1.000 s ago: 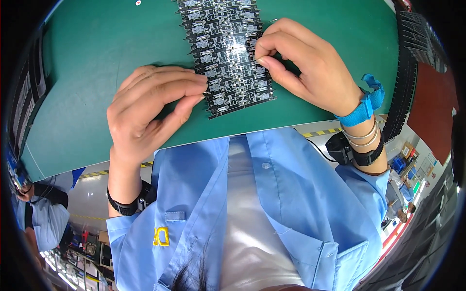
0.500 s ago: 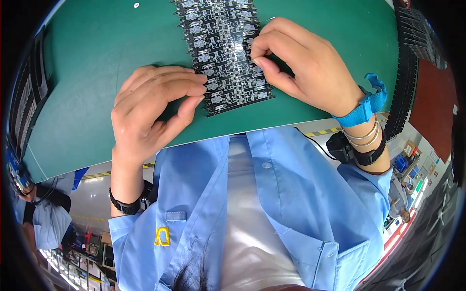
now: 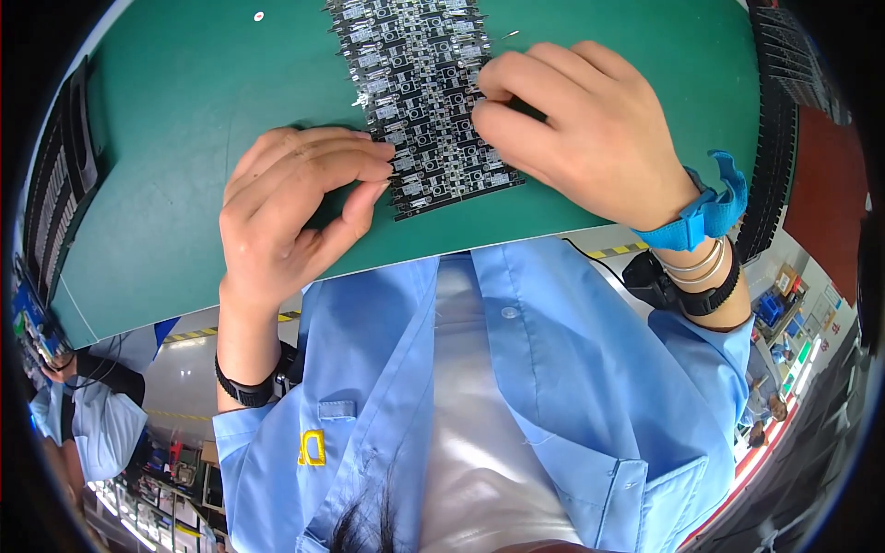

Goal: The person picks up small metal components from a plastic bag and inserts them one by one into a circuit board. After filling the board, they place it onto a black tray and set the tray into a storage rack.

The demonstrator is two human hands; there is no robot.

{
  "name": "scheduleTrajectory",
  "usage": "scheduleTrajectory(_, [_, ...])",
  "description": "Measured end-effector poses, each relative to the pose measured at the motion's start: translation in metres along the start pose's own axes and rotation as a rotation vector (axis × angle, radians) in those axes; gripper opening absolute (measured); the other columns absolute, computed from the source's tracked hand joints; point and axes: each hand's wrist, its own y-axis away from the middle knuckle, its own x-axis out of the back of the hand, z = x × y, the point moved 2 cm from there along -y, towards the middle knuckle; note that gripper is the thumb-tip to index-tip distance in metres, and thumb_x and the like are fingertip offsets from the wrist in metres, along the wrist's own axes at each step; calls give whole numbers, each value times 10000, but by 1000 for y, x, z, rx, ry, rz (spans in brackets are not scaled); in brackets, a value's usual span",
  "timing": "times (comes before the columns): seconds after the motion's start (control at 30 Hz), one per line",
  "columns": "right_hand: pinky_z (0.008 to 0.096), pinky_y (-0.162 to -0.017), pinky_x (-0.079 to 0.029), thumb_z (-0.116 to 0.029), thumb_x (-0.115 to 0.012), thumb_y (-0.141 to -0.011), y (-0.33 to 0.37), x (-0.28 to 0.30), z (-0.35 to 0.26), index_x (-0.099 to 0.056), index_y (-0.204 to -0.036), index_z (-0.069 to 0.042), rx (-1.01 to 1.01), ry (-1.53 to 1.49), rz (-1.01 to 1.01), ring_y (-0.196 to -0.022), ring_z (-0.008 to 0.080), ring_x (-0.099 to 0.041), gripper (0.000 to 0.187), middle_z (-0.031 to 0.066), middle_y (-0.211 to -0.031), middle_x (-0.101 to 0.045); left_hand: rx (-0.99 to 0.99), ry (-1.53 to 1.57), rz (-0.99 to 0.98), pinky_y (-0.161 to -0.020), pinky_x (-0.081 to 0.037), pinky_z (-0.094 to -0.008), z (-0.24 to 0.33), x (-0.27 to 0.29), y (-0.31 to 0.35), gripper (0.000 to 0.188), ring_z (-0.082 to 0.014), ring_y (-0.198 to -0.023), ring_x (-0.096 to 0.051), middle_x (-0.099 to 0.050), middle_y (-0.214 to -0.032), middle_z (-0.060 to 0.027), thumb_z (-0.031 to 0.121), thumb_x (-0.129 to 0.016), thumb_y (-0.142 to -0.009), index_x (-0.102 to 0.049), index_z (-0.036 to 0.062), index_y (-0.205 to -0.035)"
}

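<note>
Top centre: black on the circuit-board panel (image 3: pixel 426 115), patterned with repeating rows of white outlines and silvery specks. Plain green across the tabletop (image 3: pixel 203 83). White with red centre on the round sticker (image 3: pixel 259 17), upper left. Bright blue on the wrist strap (image 3: pixel 690 229), right of centre; silver on the bangles (image 3: pixel 702 267) below. Light blue on the jacket (image 3: pixel 590 387), lower centre; yellow on its embroidery (image 3: pixel 314 449); white on the shirt (image 3: pixel 466 415).

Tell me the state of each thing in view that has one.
Circuit panel: flat on table
Silvery part: loose, right of panel
Left hand: bent, at panel's left edge
Right hand: curled, at panel's right edge
Blue strap: fastened, end sticking out
Jacket: open at front
</note>
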Motion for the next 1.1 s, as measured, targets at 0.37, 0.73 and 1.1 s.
scheduleTrajectory(0.37, [298,-688,-431,-101,-624,-684,29,-4,4,-652,-1149,-114,119,267,128,-798,166,-574,466,0,-995,-607,11,-75,12,-681,-492,-320,5,1,3,171,-220,-786,-650,-665,-847,-51,-5,-724,-700,-648,43,-845])
scheduleTrajectory(0.73, [300,-637,-426,-148,-689,-806,26,11,29,-655,-869,-91,-232,-78,307,-723,168,-552,91,0,-839,-564,22,-249,-83,-662,-496,-342,26,-15,-9,160,-234,-765,-604,-596,-891,-60,12,-701,-744,-640,40,-889])
scheduleTrajectory(1.1, [280,-621,-378,-179,-625,-797,7,2,34,-552,-739,-116,-145,256,265,-701,128,-550,113,-2,-769,-510,33,-314,-124,-644,-481,-327,15,-10,-13,170,-235,-760,-596,-604,-885,-70,1,-715,-735,-650,41,-887])
